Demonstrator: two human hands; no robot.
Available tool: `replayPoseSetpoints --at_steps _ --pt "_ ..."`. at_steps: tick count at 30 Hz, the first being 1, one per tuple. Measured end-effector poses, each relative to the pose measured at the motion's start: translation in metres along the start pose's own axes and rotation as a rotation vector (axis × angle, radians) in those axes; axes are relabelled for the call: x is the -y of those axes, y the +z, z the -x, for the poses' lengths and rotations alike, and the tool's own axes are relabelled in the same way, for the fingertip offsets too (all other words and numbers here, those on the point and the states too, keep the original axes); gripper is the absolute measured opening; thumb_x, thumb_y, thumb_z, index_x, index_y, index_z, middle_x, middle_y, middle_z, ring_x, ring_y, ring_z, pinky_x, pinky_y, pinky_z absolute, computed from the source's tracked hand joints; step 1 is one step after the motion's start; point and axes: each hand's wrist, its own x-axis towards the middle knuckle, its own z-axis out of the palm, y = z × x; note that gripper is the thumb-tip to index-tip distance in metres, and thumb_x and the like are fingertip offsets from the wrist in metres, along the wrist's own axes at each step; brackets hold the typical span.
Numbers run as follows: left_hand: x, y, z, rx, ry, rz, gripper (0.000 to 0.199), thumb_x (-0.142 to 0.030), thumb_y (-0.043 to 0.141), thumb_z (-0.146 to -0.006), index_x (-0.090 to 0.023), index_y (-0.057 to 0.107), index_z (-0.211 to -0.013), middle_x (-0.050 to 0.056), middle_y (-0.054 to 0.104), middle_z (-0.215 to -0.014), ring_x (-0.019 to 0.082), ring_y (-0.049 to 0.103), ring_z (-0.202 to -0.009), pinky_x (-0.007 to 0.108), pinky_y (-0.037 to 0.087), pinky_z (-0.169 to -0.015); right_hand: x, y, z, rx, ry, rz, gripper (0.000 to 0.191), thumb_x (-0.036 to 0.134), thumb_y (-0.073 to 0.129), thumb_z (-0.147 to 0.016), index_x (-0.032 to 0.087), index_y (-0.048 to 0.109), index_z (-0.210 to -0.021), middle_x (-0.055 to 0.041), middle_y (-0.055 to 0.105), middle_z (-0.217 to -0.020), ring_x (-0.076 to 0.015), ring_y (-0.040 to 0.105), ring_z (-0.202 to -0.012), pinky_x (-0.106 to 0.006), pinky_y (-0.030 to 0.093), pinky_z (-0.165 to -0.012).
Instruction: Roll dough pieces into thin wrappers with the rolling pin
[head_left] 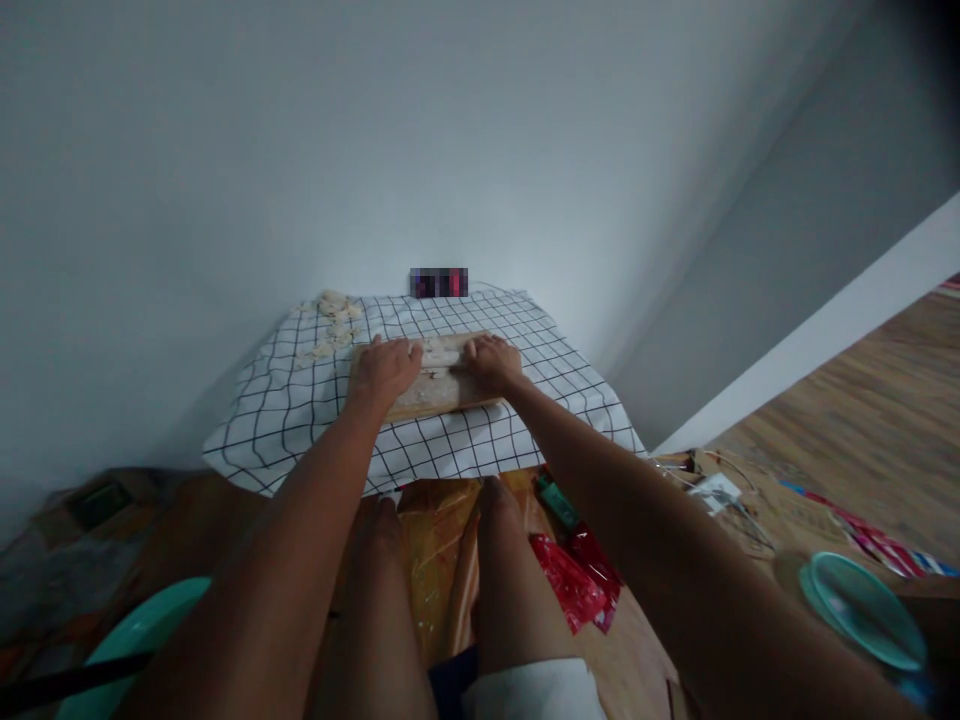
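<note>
2 hands on 1 pale rod (442,357), likely a rolling pin; it lies across the board (420,408), mid-table on the checked cloth (442,455). Left hand (390,368) closes over its left end, right hand (493,362) over its right. Whatever lies under the rod is too small to tell. Pale scraps (334,318) sit far left. Judgement: press evenly with both hands, keep the rod level, and watch for the board sliding on the cloth.
</note>
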Motion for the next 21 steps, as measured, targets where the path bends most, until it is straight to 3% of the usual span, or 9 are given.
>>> replayPoseSetpoints --at_steps 5,9,14,21 --pt "-0.001 -0.001 0.023 -0.064 0.026 0.018 0.056 -0.042 0.028 -0.111 -0.017 0.074 -0.13 0.014 0.075 -0.144 0.035 0.058 -0.142 0.05 0.041 -0.121 0.001 -0.003 0.02 0.002 0.009 0.041 0.055 0.04 0.026 -0.118 0.021 0.077 -0.127 -0.0143 0.069 -0.147 -0.0281 0.061 -0.137 -0.039 0.051 -0.11" --pt "0.002 0.008 0.028 -0.116 0.074 0.02 0.05 -0.038 0.031 -0.111 -0.016 0.074 -0.126 0.015 0.077 -0.137 0.031 0.065 -0.133 0.05 0.037 -0.126 0.001 0.001 0.031 -0.058 -0.006 0.055 0.053 0.039 0.028 -0.118 0.016 0.073 -0.134 -0.0155 0.066 -0.152 -0.0278 0.055 -0.145 -0.039 0.045 -0.117" --pt "0.004 0.012 0.018 -0.132 0.074 0.017 0.05 -0.039 0.031 -0.111 -0.019 0.076 -0.122 0.012 0.079 -0.133 0.03 0.066 -0.131 0.048 0.039 -0.126 -0.001 0.001 0.026 -0.036 -0.024 0.037 0.054 0.039 0.027 -0.118 0.015 0.073 -0.132 -0.017 0.068 -0.149 -0.0291 0.057 -0.142 -0.043 0.045 -0.117" --pt "0.003 0.012 -0.017 -0.038 -0.041 -0.003 0.058 -0.041 0.029 -0.113 -0.012 0.077 -0.125 0.018 0.079 -0.133 0.035 0.065 -0.136 0.054 0.042 -0.121 -0.003 0.008 -0.01 -0.046 0.032 -0.009 0.051 0.036 0.028 -0.117 0.017 0.073 -0.131 -0.016 0.071 -0.144 -0.03 0.064 -0.135 -0.046 0.049 -0.112"
